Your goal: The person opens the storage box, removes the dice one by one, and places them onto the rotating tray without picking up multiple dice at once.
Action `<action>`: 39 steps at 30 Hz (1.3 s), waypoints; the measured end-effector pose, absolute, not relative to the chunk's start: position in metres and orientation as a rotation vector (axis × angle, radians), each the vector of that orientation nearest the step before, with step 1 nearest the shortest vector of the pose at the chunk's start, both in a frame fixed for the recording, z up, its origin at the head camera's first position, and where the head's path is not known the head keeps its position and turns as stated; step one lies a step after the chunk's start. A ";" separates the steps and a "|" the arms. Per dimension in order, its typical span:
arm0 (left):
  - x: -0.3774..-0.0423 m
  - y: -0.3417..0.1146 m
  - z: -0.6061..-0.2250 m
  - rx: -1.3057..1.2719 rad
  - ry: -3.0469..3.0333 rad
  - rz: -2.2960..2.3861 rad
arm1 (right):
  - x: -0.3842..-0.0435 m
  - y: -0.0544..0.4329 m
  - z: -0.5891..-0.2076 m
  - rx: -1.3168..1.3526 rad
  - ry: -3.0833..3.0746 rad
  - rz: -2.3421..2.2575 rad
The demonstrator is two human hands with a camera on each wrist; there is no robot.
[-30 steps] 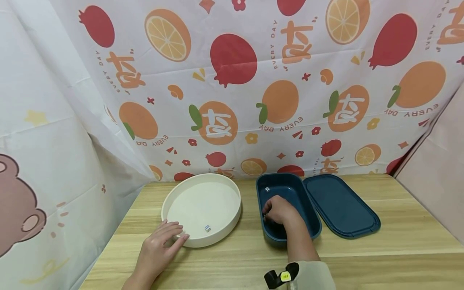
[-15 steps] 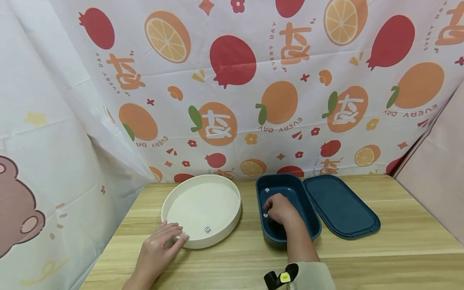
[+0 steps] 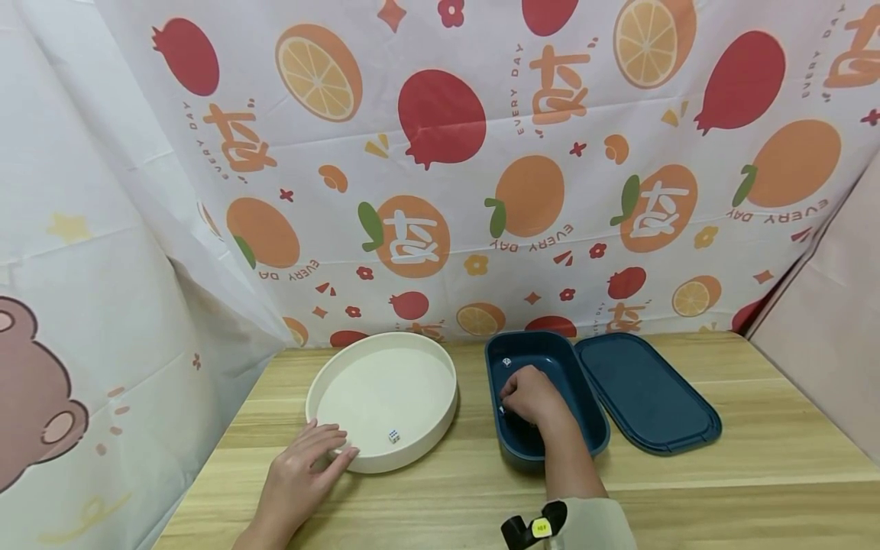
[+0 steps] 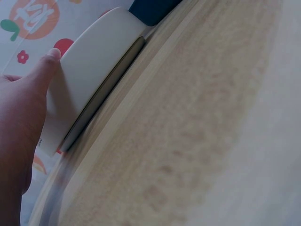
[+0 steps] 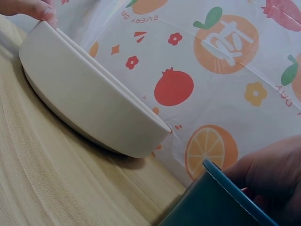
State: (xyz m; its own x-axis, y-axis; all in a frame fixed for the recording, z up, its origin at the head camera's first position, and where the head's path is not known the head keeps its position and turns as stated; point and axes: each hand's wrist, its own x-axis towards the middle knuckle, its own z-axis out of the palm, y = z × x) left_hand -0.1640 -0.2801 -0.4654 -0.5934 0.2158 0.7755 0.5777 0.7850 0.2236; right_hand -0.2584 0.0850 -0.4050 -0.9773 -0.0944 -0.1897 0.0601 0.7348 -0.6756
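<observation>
Round cream tray (image 3: pixel 378 386), deep blue box (image 3: pixel 550 368)

The smooth tray contains 1 spotted die (image 3: pixel 394 436) near its front wall; the left hand (image 3: pixel 299 467), fingers loosely spread, touches its rim. The right hand (image 3: pixel 532 397), fingers bent, is inside the box by a white speck (image 3: pixel 502 410); whether it pinches this cannot be told. Another die (image 3: pixel 506 362) lies farther back. Grained table (image 3: pixel 474 443) parts tray and box; a flat lid (image 3: pixel 649 391) lies alongside

White fruit-print cloth (image 3: pixel 467 183) behind wooden table (image 3: pixel 412 508)

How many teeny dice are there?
3 in view: one die in the cream tray, one at the far end of the blue box, one by the right grip inside it. More may be hidden there.
</observation>
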 end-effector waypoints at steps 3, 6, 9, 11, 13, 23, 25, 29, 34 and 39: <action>-0.164 -0.280 -0.465 -0.586 -2.192 -0.597 | -0.258 0.085 -0.404 -0.031 2.716 -1.096; -0.164 -0.280 -0.465 -0.584 -2.193 -0.600 | -0.257 0.085 -0.404 -0.029 2.710 -1.142; -0.164 -0.280 -0.465 -0.583 -2.194 -0.604 | -0.257 0.085 -0.402 -0.039 2.718 -1.188; -0.164 -0.280 -0.465 -0.583 -2.196 -0.605 | -0.257 0.085 -0.401 -0.038 2.734 -1.201; -0.164 -0.281 -0.466 -0.583 -2.196 -0.604 | -0.257 0.085 -0.400 -0.033 2.744 -1.207; -0.163 -0.281 -0.466 -0.577 -2.196 -0.607 | -0.255 0.084 -0.392 -0.042 2.760 -1.342; -0.163 -0.281 -0.466 -0.575 -2.196 -0.609 | -0.254 0.084 -0.389 -0.036 2.739 -1.384; -0.164 -0.281 -0.466 -0.572 -2.198 -0.606 | -0.253 0.082 -0.382 -0.037 2.714 -1.431; -0.164 -0.280 -0.466 -0.573 -2.191 -0.595 | -0.251 0.078 -0.376 -0.070 2.738 -1.450; -0.164 -0.280 -0.466 -0.573 -2.192 -0.597 | -0.248 0.071 -0.374 -0.118 2.760 -1.484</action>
